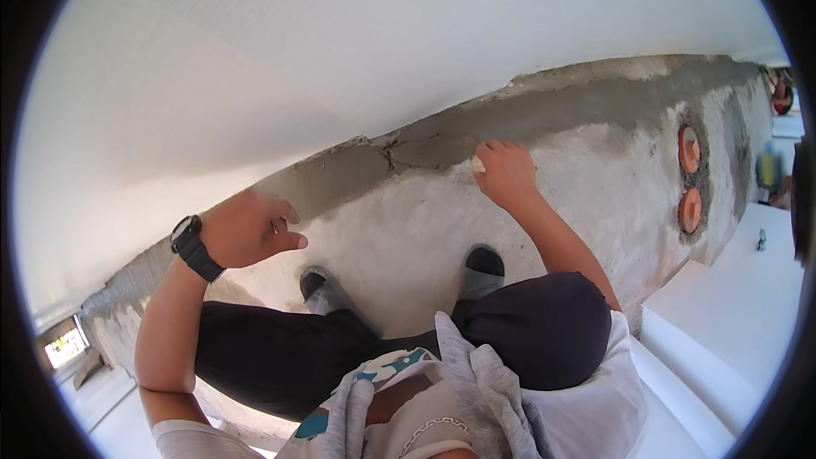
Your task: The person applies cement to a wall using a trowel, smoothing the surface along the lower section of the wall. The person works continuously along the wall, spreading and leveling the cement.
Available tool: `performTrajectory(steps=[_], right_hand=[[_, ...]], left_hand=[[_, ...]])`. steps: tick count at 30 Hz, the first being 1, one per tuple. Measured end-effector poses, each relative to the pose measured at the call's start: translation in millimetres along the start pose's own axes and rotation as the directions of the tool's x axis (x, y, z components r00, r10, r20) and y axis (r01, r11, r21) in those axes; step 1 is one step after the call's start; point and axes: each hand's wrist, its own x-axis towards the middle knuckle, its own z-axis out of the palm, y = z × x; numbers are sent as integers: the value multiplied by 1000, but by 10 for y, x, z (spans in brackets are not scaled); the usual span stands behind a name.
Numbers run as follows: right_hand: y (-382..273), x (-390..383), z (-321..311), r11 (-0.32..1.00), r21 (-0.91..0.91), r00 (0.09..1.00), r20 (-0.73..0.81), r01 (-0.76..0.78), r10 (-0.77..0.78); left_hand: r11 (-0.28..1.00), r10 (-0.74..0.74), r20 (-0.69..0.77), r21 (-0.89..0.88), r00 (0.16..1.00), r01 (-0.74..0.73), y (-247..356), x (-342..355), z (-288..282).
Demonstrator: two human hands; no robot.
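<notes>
A strip of grey mortar (331,177) runs along the foot of the white wall (340,42), with a dark crack and rough edges near its middle. My right hand (510,174) is closed at the strip's lower edge, knuckles up. A small pale piece (478,165) shows beside its thumb; what it belongs to is hidden. My left hand (246,229), a black watch (195,248) on its wrist, hovers by the wall at the left part of the strip. Its thumb is stretched out apart from loosely bent fingers, slightly blurred, and nothing shows in them.
Two round orange caps (689,150) sit in the concrete floor (595,204) on the right. White slabs (722,314) lie at the lower right, a small dark object (762,240) on them. My feet in grey slippers (484,272) stand below the strip.
</notes>
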Motion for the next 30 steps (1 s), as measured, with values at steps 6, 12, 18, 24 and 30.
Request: performTrajectory(steps=[6,12,18,24,30], right_hand=[[-80,-40,73,999,-44,995,94,31,-26],[-244,-6,59,999,-33,997,81,0,3],[-28,-66,-210,1000,9,1000,14,7,-7],[640,-241,-657,988,-88,983,127,-125,136],[698,-348,-542,997,-59,948,313,-40,57]], left_hand=[[989,119,-38,89,992,-115,2,113,54],[998,49,0,25,999,-49,-16,106,44],[998,44,0,47,999,-44,-80,134,62],[998,59,-6,24,998,-58,-127,111,26],[995,91,-36,38,995,-89,-105,71,37]])
